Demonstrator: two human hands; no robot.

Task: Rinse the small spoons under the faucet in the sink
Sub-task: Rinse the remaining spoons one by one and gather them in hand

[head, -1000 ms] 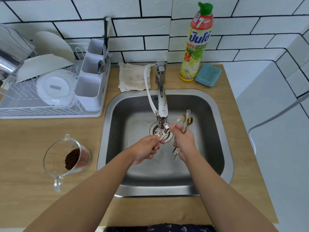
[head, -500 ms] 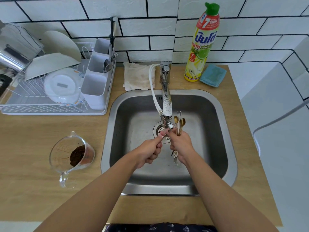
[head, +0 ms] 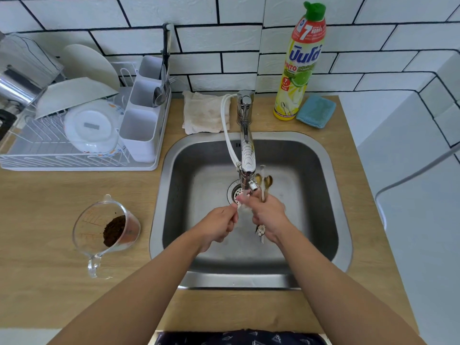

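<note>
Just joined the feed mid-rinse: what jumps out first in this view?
Both hands meet under the faucet over the steel sink: the right hand grips a bunch of small spoons, bowls up, while the left hand holds one in the stream. A tall yellow dish soap bottle stands by the tiled wall behind.

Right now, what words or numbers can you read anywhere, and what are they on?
"7", big and white, on the red band of the soap bottle.
"PINTO", on the bottle's yellow label.
"NEW", on the bottle's small red badge.
Big blue brand word on the bottle: not Latin letters, cannot spell it.
Marks on the measuring cup: too faint to read.
</note>
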